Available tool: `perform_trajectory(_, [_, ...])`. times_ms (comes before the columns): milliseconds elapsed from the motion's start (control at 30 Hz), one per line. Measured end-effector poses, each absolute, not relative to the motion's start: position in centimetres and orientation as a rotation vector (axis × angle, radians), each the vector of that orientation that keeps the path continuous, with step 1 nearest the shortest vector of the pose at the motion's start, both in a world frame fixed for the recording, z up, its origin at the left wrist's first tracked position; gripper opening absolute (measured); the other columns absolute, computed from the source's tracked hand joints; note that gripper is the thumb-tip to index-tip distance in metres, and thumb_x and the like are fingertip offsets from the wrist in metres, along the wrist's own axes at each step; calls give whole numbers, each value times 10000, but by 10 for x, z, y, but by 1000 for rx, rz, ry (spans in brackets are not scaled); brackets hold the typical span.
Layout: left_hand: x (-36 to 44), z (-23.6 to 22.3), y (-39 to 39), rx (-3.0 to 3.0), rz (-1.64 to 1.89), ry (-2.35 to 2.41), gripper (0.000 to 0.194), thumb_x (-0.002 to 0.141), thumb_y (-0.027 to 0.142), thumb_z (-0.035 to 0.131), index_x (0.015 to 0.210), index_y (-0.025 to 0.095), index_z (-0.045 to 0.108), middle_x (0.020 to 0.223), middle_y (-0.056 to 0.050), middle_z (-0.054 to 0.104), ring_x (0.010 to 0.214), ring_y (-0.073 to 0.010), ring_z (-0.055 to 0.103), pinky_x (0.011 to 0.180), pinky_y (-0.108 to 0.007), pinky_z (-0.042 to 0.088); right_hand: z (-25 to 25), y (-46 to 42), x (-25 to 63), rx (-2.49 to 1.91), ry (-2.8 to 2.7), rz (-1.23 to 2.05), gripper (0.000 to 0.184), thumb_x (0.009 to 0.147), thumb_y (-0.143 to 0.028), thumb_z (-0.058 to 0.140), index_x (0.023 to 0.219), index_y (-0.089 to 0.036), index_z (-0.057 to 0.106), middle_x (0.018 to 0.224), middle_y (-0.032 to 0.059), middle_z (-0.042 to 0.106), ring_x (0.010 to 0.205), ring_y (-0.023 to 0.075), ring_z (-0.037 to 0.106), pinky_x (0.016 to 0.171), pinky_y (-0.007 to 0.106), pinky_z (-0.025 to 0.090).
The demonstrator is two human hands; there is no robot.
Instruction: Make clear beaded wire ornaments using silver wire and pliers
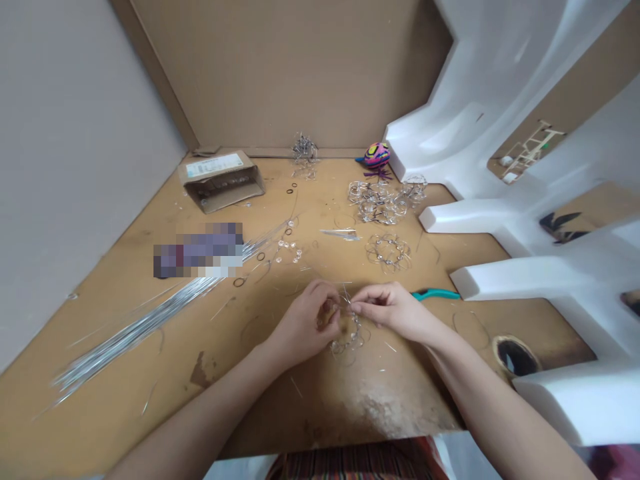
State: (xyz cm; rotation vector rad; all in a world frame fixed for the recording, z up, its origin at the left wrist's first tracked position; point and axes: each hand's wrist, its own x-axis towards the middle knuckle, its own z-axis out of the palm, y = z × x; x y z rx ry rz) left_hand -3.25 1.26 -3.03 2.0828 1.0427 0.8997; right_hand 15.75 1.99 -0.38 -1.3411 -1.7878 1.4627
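A ring of thin bent wire with clear beads (356,327) is between my hands, low over the wooden table. My left hand (313,317) curls round its left side, thumb and fingers closed on the wire. From the right, my right hand (390,310) pinches the wire near the top of the ring between thumb and fingertips. Just beyond lies a similar finished-looking beaded wire ring (389,253). Several clear beads (290,250) are scattered past my left hand. A teal-handled tool (436,293) lies beside my right wrist, its tip hidden behind it.
A long bundle of straight wires (150,330) stretches across the left. An open cardboard box (223,183) sits at the back left. More wire rings (377,202) are heaped behind, near a colourful ball (377,155). White moulded slats (490,279) edge the right; a round hole (516,355) is there.
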Motion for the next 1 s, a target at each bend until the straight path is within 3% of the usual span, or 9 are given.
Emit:
perform_trajectory(233, [-38,-31,15,2016,934,1055,185,719,79,470,865,193,452,832,-15,492,727,-126,482,684,-260,433,-4,22,161,-1345,-1738,1429,266,731,-407,595,752,-153,671,604,-11,560,533,86,411,502,227,320])
perform_trajectory(433, [-36,-26,13,2016,933,1053,122,752,186,540,869,190,507,841,-20,491,695,-119,468,624,-238,429,-5,21,160,-1290,-1734,1454,242,738,-383,600,767,-155,676,635,-3,598,563,96,460,541,238,354])
perform_trajectory(600, [-32,-24,12,2042,929,1032,101,733,110,492,803,179,515,836,-19,480,653,-100,458,588,-221,404,-6,20,158,-1255,-1725,1480,251,741,-389,605,767,-152,683,677,15,631,603,112,505,591,254,389])
perform_trajectory(767, [-31,-25,12,1976,925,1055,98,708,100,490,766,178,481,724,12,481,630,-100,445,584,-218,382,-4,21,157,-1271,-1702,1514,222,743,-364,604,743,-155,678,623,-9,595,513,71,420,505,221,328])
perform_trajectory(867, [-32,-27,11,1890,864,1040,85,734,121,473,796,178,481,679,31,481,600,-90,440,558,-202,368,-5,22,157,-1286,-1705,1559,235,753,-374,594,748,-149,661,529,-39,497,455,56,329,444,210,253])
perform_trajectory(1000, [-33,-27,10,1891,809,1090,88,728,123,458,793,181,457,613,64,405,527,-70,364,502,-184,317,-5,22,160,-1262,-1764,1505,226,808,-372,534,796,-153,587,600,-36,466,507,71,389,492,210,313])
